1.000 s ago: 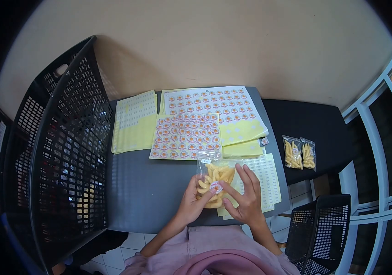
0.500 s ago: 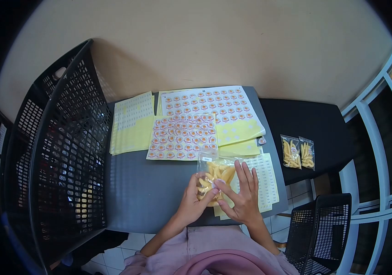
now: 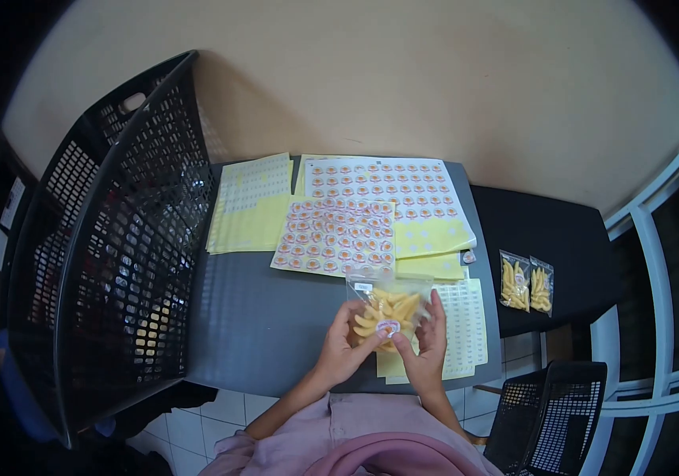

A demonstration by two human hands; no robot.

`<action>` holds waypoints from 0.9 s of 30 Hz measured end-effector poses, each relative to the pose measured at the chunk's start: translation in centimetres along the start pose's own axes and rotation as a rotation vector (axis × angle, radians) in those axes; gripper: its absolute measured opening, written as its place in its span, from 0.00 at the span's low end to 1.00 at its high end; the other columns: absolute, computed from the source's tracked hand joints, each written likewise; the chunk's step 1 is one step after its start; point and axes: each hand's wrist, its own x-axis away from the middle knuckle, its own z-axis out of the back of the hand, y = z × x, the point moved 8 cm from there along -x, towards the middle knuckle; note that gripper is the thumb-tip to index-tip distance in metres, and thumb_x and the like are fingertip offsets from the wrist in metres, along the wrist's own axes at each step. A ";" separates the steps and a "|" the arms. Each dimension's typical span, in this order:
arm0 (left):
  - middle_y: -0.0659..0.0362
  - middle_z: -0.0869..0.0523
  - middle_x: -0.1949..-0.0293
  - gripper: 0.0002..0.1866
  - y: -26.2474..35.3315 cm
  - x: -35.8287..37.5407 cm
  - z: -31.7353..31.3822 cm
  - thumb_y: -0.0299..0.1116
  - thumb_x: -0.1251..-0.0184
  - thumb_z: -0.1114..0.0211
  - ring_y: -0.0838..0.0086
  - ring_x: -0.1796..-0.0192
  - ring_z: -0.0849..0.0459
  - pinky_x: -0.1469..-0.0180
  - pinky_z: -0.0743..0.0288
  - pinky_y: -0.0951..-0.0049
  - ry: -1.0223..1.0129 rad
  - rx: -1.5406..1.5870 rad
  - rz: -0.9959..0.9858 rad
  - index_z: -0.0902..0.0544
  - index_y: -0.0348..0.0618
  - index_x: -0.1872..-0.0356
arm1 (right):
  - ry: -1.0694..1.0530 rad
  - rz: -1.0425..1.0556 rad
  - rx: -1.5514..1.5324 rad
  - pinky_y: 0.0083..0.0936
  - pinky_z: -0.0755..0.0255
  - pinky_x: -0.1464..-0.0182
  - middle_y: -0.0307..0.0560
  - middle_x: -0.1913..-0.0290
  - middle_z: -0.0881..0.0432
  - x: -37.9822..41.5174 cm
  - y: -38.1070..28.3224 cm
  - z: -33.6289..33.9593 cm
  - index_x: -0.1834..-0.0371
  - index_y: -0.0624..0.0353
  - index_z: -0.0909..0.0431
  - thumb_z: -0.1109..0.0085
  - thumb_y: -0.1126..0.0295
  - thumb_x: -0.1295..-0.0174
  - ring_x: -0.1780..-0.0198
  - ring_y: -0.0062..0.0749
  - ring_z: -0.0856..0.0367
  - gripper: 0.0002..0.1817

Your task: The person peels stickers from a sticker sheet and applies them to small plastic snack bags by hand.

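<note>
Between both hands is a clear plastic bag of yellow finger-shaped snacks (image 3: 391,308), held above the near edge of the grey table (image 3: 236,317). My left hand (image 3: 344,343) grips its left side, thumb on the front. My right hand (image 3: 428,345) grips the right side, its thumb close to the round sticker (image 3: 388,328) on the bag's lower front. A small white label (image 3: 363,287) sits at the bag's top left. Just beyond the bag lies a sheet of round orange-and-pink stickers (image 3: 335,238). Partly under the right hand is a sheet of small printed labels (image 3: 462,317).
More sticker sheets (image 3: 383,186) and yellow backing sheets (image 3: 248,214) lie at the back. Two filled snack bags (image 3: 526,284) rest on a black surface (image 3: 546,230) at right. A tall black basket (image 3: 125,254) stands at left, another black basket (image 3: 554,412) at lower right.
My right hand's fingers have gone from spread over the bag to wrapped around its right side. The round sticker now shows on the bag's front. The whole view has shifted slightly.
</note>
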 end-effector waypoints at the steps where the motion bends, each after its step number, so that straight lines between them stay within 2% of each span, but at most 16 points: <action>1: 0.58 0.28 0.59 0.20 0.3 0.1 -0.2 0.27 0.43 0.39 0.78 0.55 0.28 0.53 0.30 0.78 -0.003 0.038 0.004 0.36 0.36 0.53 | -0.054 -0.106 -0.117 0.31 0.35 0.47 0.60 0.46 0.33 0.1 0.9 -0.6 0.35 0.66 0.55 0.40 0.74 0.50 0.44 0.37 0.33 0.41; 2: 0.58 0.28 0.59 0.20 0.5 0.2 -0.1 0.27 0.43 0.39 0.78 0.55 0.28 0.53 0.30 0.78 0.005 0.038 -0.002 0.36 0.36 0.53 | -0.108 -0.212 -0.232 0.29 0.33 0.48 0.58 0.50 0.29 0.4 1.7 -1.4 0.36 0.67 0.54 0.41 0.75 0.48 0.48 0.34 0.28 0.39; 3: 0.58 0.28 0.59 0.19 0.8 0.3 0.2 0.27 0.43 0.39 0.78 0.55 0.28 0.53 0.31 0.78 0.037 -0.006 -0.025 0.35 0.36 0.53 | -0.088 -0.160 -0.213 0.25 0.32 0.50 0.54 0.57 0.24 0.4 1.4 -1.6 0.36 0.67 0.54 0.43 0.78 0.47 0.53 0.31 0.25 0.38; 9: 0.57 0.28 0.61 0.18 0.2 1.0 2.0 0.30 0.42 0.39 0.79 0.56 0.29 0.54 0.32 0.79 0.141 -0.047 -0.019 0.34 0.34 0.55 | -0.160 -0.242 -0.276 0.23 0.30 0.52 0.55 0.56 0.24 0.6 1.2 -3.1 0.36 0.67 0.55 0.42 0.80 0.49 0.53 0.30 0.25 0.39; 16: 0.58 0.28 0.62 0.16 0.1 1.8 4.1 0.29 0.42 0.39 0.81 0.57 0.29 0.55 0.33 0.80 0.231 -0.120 -0.068 0.34 0.35 0.57 | -0.246 -0.225 -0.266 0.21 0.29 0.54 0.52 0.58 0.24 0.6 1.3 -4.6 0.35 0.66 0.56 0.42 0.81 0.50 0.55 0.29 0.24 0.40; 18: 0.58 0.27 0.62 0.15 0.4 1.8 4.0 0.29 0.42 0.40 0.81 0.57 0.29 0.55 0.32 0.80 0.229 -0.045 -0.046 0.34 0.36 0.58 | -0.265 -0.262 -0.280 0.21 0.28 0.55 0.51 0.59 0.23 0.4 0.5 -5.0 0.35 0.66 0.55 0.42 0.81 0.50 0.55 0.28 0.24 0.40; 27: 0.60 0.26 0.62 0.13 0.5 1.4 2.5 0.26 0.40 0.42 0.82 0.58 0.27 0.57 0.31 0.82 0.183 0.068 0.005 0.35 0.37 0.57 | -0.139 -0.258 -0.319 0.19 0.27 0.58 0.49 0.61 0.22 0.3 0.4 -3.7 0.35 0.65 0.53 0.42 0.81 0.51 0.58 0.27 0.22 0.39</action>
